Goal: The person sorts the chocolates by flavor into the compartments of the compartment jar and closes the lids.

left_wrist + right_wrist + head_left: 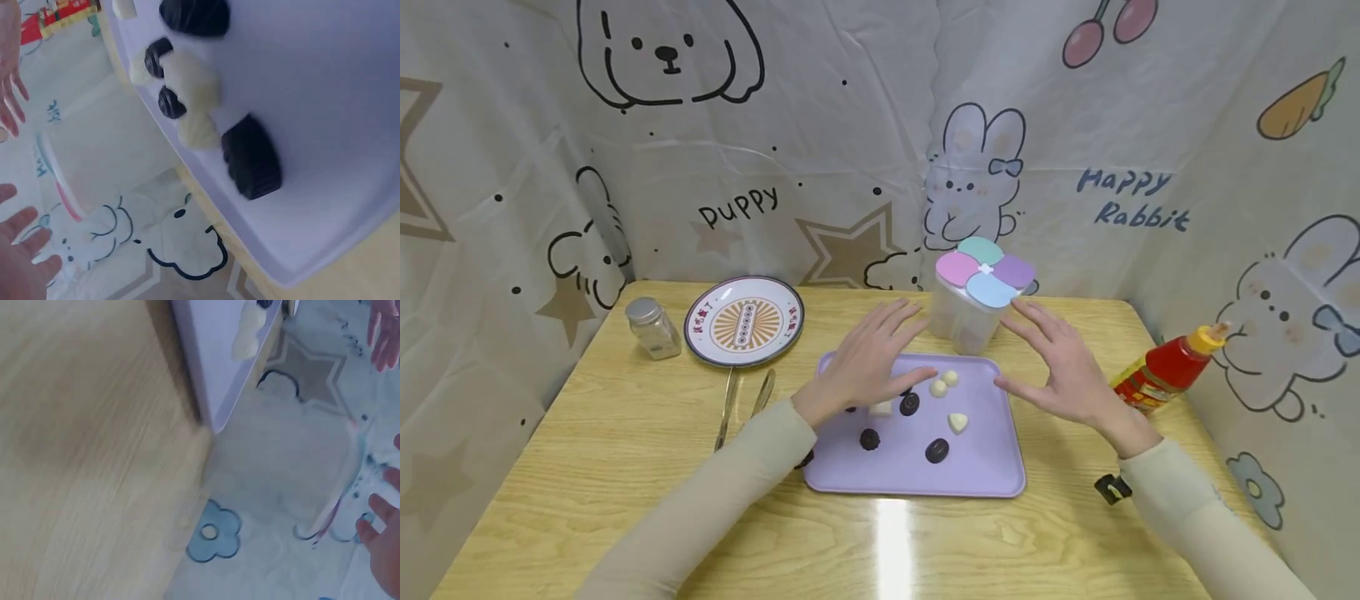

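We have both hands raised over the bench (1060,500), palms turned toward each other, fingers straight and a little spread, neither one holding anything. The left hand (867,358) hovers above the upper left part of the lilac tray (973,477), its thumb pointing across the chocolates. The right hand (1060,371) is just off the tray's right side, thumb apart from the fingers.

Between and beyond our fingertips, upright behind the tray, is the clear plastic container (972,321), with a petal-shaped lid (1000,289) in pink, green, purple and blue on it. The right fingertips come near the lid's edge in the head view, while both wrist views show the hands apart from the container.

On the tray we have an oval dark chocolate (937,451) near the front, a white triangular chocolate (957,423) behind it, two round white chocolates (944,383) side by side farther back, a round dark chocolate (909,404) and a fluted dark chocolate (869,439) to the left. The left hand partly covers others.

To our left on the bench are a glass jar (655,333) with a silver lid, a printed plate (745,321) and two metal utensils, partly visible. To our right, a red sauce bottle (1172,367) with a yellow cap stands beyond the right forearm, and a small black object (1111,489) lies beside the sleeve.
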The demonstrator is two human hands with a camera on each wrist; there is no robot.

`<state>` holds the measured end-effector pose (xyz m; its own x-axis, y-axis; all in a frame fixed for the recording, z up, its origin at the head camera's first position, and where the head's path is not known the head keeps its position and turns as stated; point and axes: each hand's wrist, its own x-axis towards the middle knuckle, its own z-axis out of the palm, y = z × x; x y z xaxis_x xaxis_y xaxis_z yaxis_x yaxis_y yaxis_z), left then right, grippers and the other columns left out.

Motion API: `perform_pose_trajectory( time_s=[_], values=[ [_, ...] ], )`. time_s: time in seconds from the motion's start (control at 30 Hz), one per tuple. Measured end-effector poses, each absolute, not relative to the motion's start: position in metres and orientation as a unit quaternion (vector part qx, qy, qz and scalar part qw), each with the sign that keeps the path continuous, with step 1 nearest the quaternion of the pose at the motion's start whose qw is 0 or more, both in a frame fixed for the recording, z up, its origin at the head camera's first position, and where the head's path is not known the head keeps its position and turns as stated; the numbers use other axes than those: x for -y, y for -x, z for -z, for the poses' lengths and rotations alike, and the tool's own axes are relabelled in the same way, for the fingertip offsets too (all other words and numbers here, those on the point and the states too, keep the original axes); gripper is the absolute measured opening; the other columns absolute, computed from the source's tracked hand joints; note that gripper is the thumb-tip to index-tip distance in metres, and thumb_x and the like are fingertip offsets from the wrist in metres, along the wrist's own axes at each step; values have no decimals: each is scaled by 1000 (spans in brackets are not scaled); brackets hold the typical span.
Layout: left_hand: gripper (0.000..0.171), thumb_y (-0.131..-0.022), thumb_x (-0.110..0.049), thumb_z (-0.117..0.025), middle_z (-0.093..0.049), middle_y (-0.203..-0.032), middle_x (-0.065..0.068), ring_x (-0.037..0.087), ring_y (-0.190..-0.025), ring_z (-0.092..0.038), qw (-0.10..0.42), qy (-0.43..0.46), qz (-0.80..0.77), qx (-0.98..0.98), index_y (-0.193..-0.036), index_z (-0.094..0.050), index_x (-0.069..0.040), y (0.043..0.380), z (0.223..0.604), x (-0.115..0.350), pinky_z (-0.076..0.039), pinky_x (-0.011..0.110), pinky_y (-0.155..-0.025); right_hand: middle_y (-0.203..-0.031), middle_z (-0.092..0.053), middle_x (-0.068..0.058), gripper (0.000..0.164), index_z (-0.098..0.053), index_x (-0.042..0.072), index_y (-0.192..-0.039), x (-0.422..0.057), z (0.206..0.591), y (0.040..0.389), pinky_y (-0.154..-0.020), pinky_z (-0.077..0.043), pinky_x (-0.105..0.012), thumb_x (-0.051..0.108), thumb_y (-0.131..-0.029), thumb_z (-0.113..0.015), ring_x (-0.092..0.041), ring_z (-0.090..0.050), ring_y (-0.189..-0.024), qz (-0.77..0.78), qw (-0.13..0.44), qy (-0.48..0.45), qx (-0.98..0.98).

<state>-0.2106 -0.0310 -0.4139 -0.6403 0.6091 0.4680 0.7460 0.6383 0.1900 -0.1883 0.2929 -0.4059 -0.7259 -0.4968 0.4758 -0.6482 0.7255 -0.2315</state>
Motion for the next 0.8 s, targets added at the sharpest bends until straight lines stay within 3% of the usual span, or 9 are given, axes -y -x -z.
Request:
perform_pose_trajectory(
  time_s=[0.37, 0.6, 0.8],
  values=[
    [51, -103, -44, -66, -60, -148, 9, 26, -141, -54, 158, 393, 209, 881, -145, -61, -14, 270, 396, -3, -41, 41, -123, -142, -61, -21, 60, -67, 6, -133, -293, 403, 233, -106, -45, -67, 15, -78, -90, -45, -55, -132, -238, 220, -299, 898],
    [47, -103, -40, -68, -63, -138, 7, 24, -134, -56, 134, 394, 212, 884, -141, -64, -13, 287, 394, -23, -44, 36, -118, -127, -65, -23, 48, -72, 0, -117, -294, 402, 258, -104, -45, -64, 12, -76, -92, -45, -58, -122, -253, 223, -310, 889],
    [45, -101, -42, -70, -63, -132, 5, 21, -126, -57, 142, 381, 210, 889, -136, -67, -14, 294, 394, -34, -49, 32, -109, -124, -66, -22, 42, -73, 1, -113, -293, 399, 270, -104, -45, -63, 9, -77, -92, -44, -57, -122, -260, 214, -312, 888]
  ],
)
